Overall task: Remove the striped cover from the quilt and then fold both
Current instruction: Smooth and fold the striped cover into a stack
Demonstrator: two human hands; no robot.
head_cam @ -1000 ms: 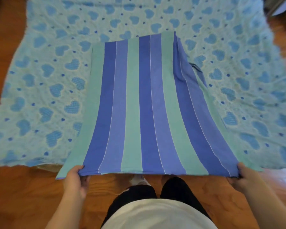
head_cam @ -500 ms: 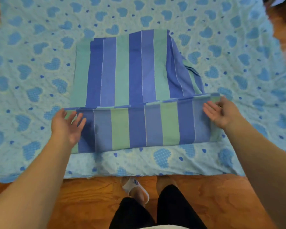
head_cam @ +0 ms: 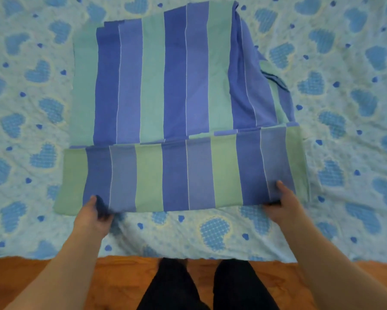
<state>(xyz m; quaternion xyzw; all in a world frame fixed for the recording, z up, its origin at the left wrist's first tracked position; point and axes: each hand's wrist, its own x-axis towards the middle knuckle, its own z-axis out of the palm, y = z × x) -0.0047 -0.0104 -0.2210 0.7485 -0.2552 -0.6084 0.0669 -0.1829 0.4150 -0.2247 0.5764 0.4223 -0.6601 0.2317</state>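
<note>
The striped cover [head_cam: 174, 86], in blue, violet and green bands, lies on the light blue heart-patterned quilt [head_cam: 344, 108], which is spread flat on the floor. Its near part is folded over into a band [head_cam: 177, 175] lying across the rest. My left hand [head_cam: 94, 214] grips the near folded edge at the left, thumb on top and fingers under the cloth. My right hand [head_cam: 282, 202] grips the same edge at the right. The cover's right side is bunched and uneven.
Orange-brown wooden floor [head_cam: 121, 276] shows along the bottom, in front of the quilt's near edge. My legs in black trousers [head_cam: 206, 287] stand at the bottom middle. The quilt fills the rest of the view.
The near end of the cover was lifted, carried forward and laid down as a fold. My hands then let go, moved back to the new near edge and took hold of it.
</note>
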